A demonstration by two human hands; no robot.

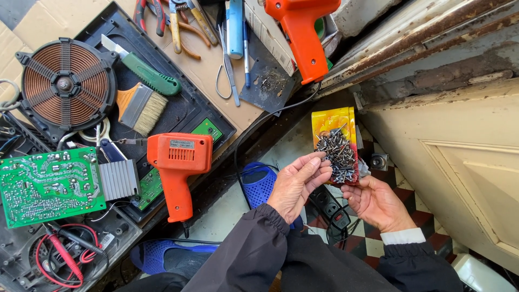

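Observation:
My right hand [378, 204] holds a small yellow and red box [334, 120] from below; the box is open and full of several dark metal screws [336, 152]. My left hand [298, 184] reaches in from the left, its fingertips pinched among the screws at the box's near edge. Both sleeves are dark, with a white cuff on the right wrist.
An orange power tool [178, 162] lies left of my hands beside a green circuit board [48, 186] and a copper coil [66, 82]. A paintbrush [139, 108], green-handled knife [146, 73], pliers [181, 24], a second orange tool [303, 32], blue slippers [258, 184] and a power strip [331, 208] surround them.

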